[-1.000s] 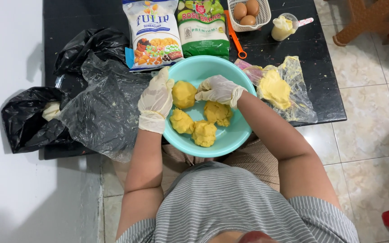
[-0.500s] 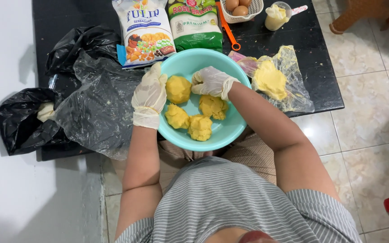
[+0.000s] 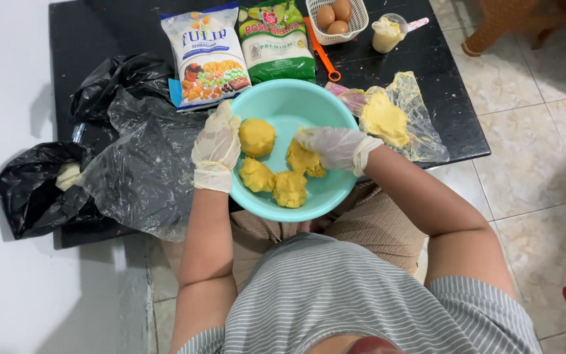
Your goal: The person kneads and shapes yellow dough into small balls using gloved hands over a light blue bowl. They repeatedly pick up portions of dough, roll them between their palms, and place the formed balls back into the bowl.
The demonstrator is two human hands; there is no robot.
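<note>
— Yellow dough, four lumps point(image 3: 274, 172) in the turquoise bowl point(image 3: 309, 105). Where against the fingers?

— Right hand point(image 3: 335, 147), gloved, fingers curled down and closed on the right-most lump point(image 3: 304, 160), thumb side hidden. Left hand point(image 3: 216, 147), gloved too, laid flat on the bowl's near rim, fingers together and straight, gripping nothing; round lump point(image 3: 257, 136) just beyond those fingertips, touching or nearly so, hard to tell. Other two lumps below and between both sets of fingers, pressed against each other.

— And outside the bowl?

— More dough on clear plastic wrap point(image 3: 388, 119) just right of the right wrist. Crumpled plastic sheet point(image 3: 145, 167) and black bags point(image 3: 40, 190) left of the left hand. Two printed packets point(image 3: 240, 49), a basket of eggs point(image 3: 335, 16), an orange-handled tool point(image 3: 321, 56) and a small cup point(image 3: 386, 34) past the fingertips, all on the black bench point(image 3: 447, 85).

— Risks?

— Bowl seemingly hanging over the bench's near edge, above the lap: a hard downward press on the near side likely to tip it. Left palm the only steadying. Soft dough probably sticking to gloves and tearing on lifting. Loose glove cuff possibly snagging.
</note>
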